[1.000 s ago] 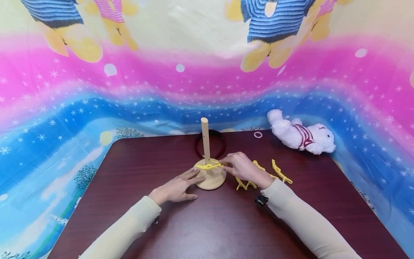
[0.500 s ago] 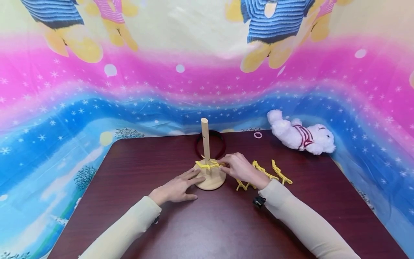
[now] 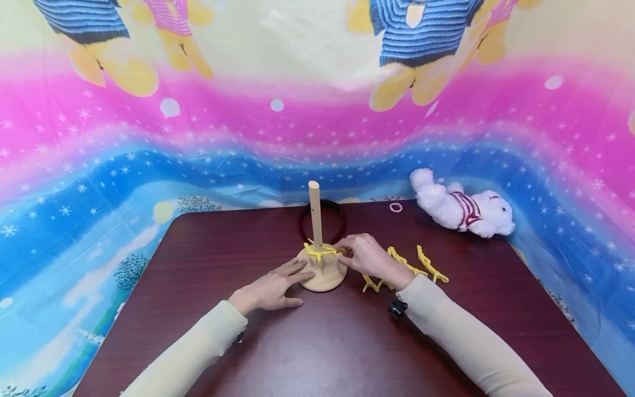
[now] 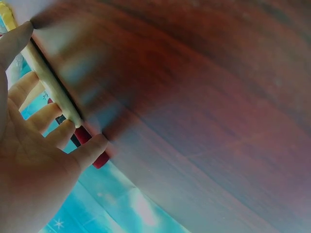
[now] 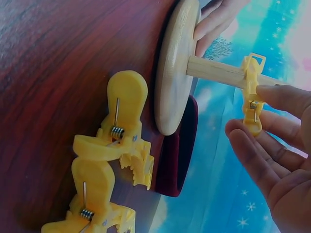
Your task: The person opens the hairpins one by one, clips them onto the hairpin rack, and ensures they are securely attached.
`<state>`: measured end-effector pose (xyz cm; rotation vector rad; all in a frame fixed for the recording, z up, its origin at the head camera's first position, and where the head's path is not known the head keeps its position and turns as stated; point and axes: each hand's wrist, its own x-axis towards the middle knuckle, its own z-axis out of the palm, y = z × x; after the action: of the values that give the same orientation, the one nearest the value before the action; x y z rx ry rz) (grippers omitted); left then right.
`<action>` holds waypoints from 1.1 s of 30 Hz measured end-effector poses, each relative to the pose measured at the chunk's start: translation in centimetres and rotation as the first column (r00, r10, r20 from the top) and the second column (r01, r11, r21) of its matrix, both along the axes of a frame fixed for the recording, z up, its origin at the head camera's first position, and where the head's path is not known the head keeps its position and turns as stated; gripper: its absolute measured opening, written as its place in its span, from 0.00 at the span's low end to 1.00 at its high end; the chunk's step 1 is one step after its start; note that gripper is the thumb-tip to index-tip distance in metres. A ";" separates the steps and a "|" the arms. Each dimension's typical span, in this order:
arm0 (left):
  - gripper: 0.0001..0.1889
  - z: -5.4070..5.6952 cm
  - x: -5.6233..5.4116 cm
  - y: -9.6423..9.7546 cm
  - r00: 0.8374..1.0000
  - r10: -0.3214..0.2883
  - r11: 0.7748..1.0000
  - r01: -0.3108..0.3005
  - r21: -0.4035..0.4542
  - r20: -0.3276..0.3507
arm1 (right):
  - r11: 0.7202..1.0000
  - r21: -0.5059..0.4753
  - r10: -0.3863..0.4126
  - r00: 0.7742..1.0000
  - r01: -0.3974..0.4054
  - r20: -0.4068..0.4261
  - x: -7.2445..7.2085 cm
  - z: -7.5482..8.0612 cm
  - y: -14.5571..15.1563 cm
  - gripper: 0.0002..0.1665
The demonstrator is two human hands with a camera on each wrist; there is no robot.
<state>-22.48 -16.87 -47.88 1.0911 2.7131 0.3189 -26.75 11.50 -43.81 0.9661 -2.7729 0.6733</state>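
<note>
A wooden stand has a round base (image 3: 324, 281) and an upright post (image 3: 316, 215). My left hand (image 3: 270, 286) lies with fingers extended on the left part of the base; in the left wrist view its fingers (image 4: 43, 116) touch the base's edge. Beside the post, my right hand (image 3: 369, 256) pinches the spring end of a yellow claw hair clip (image 5: 251, 80) between thumb and fingers. The clip's toothed arms reach to the post low above the base, on its near and far sides. Whether they touch the wood cannot be told.
Several yellow claw clips (image 3: 430, 264) lie on the dark red-brown table (image 3: 317, 342), partly behind my right hand. A dark red band (image 5: 182, 150) rests behind the stand. A small pale ring (image 3: 395, 207) and a white plush bear (image 3: 466, 212) are at the back right.
The yellow clip has turned and shifted slightly at the post, its left end moving a little right and up. My right hand has moved slightly left. The left hand has stayed put.
</note>
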 end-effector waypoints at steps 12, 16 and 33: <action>0.38 -0.1 0.1 0.0 1.000 0.001 1.000 -0.001 0.004 0.001 | 1.000 0.005 -0.013 0.998 0.013 0.055 0.1 0.0 0.1 0.16; 0.38 0.0 0.1 0.0 1.000 -0.001 1.000 0.001 0.007 -0.002 | 1.000 0.001 -0.018 0.998 0.018 0.054 0.1 0.0 0.3 0.16; 0.38 0.1 0.0 -0.1 1.000 -0.011 1.000 0.011 0.003 -0.014 | 0.998 -0.031 -0.058 0.987 0.063 0.153 0.7 1.5 4.5 0.20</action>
<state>-22.50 -16.99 -47.82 1.1123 2.7189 0.3149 -26.04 16.04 -42.28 0.8535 -2.8961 0.8168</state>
